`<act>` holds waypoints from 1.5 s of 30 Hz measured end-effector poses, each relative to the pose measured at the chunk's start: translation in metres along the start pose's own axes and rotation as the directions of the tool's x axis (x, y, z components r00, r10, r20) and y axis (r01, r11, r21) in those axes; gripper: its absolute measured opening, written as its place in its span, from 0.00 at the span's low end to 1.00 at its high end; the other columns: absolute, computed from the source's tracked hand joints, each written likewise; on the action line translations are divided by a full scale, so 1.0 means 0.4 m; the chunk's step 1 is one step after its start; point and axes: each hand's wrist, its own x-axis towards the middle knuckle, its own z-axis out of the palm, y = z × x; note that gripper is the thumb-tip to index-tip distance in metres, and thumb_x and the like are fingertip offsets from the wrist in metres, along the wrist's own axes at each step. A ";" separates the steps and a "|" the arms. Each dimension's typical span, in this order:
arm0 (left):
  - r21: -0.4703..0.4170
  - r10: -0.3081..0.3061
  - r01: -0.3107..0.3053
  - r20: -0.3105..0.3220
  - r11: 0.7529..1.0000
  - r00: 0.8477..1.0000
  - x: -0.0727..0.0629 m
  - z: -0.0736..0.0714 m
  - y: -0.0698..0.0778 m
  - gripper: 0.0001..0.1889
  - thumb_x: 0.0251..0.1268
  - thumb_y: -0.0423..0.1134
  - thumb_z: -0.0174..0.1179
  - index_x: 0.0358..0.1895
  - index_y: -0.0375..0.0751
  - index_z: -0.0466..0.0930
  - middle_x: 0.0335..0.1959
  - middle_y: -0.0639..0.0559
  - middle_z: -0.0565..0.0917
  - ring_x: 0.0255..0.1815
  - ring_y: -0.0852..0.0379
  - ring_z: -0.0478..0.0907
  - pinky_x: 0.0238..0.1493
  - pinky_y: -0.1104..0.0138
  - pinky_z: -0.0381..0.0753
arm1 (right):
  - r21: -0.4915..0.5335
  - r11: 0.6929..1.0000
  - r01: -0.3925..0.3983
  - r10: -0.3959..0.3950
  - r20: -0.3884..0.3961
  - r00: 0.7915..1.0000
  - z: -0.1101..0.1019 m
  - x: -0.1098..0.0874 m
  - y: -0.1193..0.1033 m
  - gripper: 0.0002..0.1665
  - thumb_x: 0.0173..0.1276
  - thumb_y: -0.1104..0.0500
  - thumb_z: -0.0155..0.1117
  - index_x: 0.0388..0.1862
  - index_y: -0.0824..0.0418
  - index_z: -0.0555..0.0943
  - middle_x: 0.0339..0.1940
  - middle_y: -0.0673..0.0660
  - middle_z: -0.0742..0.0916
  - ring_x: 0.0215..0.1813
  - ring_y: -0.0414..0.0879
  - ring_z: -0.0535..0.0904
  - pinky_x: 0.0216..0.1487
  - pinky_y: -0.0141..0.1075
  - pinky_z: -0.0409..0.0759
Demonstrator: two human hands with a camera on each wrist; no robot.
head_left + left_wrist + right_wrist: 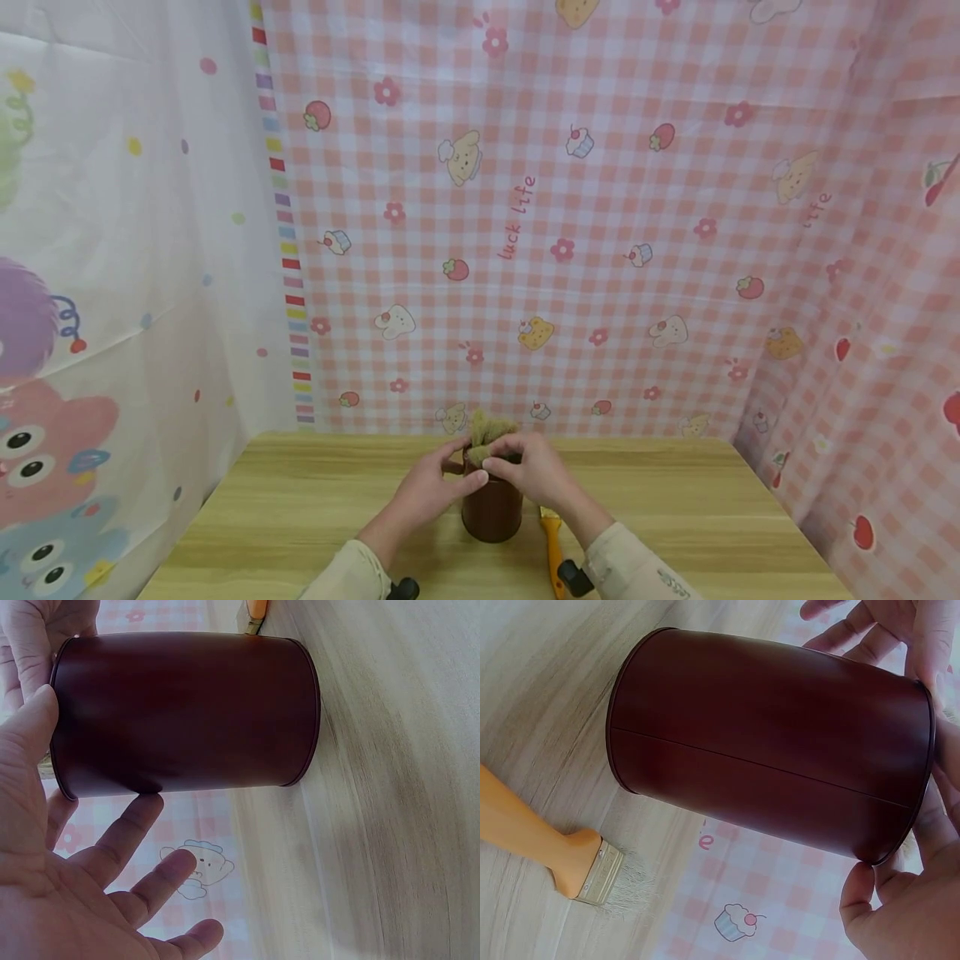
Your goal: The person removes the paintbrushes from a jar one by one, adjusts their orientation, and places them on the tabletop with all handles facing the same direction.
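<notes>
A dark brown cylindrical can (492, 508) stands upright on the wooden table. Out of its top rises a tan fuzzy bundle (491, 429). My left hand (431, 487) grips the can at its rim, thumb on the near side and a fingertip against the wall. The other left fingers (161, 881) spread loosely beside it. My right hand (536, 471) reaches over the rim from the other side, thumb and fingers pinching the bundle. One right fingertip (857, 881) touches the rim in the right wrist view. The can's inside is hidden.
Just right of the can lies a paintbrush with an orange handle (553, 550) and pale bristles (634, 881), close under my right forearm. The wooden table (300, 500) ends at a pink checked curtain (525, 292) behind. More printed cloth hangs at both sides.
</notes>
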 end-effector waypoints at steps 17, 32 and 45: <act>0.007 -0.007 0.007 0.011 1.000 1.000 -0.007 -0.002 0.000 0.44 0.71 0.67 0.66 0.84 0.54 0.65 0.67 0.39 0.84 0.64 0.36 0.84 0.56 0.38 0.86 | 0.037 0.999 -0.026 0.027 -0.041 0.999 -0.035 -0.008 -0.021 0.13 0.77 0.50 0.71 0.51 0.56 0.91 0.44 0.51 0.92 0.45 0.43 0.85 0.45 0.38 0.87; 0.006 -0.004 0.004 0.007 1.000 1.000 -0.001 -0.001 -0.007 0.46 0.70 0.68 0.66 0.84 0.52 0.65 0.66 0.38 0.84 0.64 0.36 0.84 0.56 0.38 0.86 | 0.101 0.994 0.030 -0.034 0.036 0.999 -0.033 -0.008 -0.023 0.27 0.80 0.56 0.68 0.75 0.50 0.79 0.52 0.56 0.91 0.50 0.44 0.87 0.48 0.35 0.88; 0.016 -0.015 0.015 -0.010 1.000 1.000 -0.004 0.001 0.001 0.45 0.70 0.66 0.68 0.83 0.51 0.66 0.66 0.40 0.85 0.66 0.35 0.82 0.57 0.40 0.86 | -0.048 0.996 0.070 -0.064 0.109 0.992 -0.025 -0.008 -0.033 0.19 0.74 0.55 0.75 0.62 0.53 0.87 0.56 0.53 0.90 0.55 0.47 0.86 0.56 0.45 0.88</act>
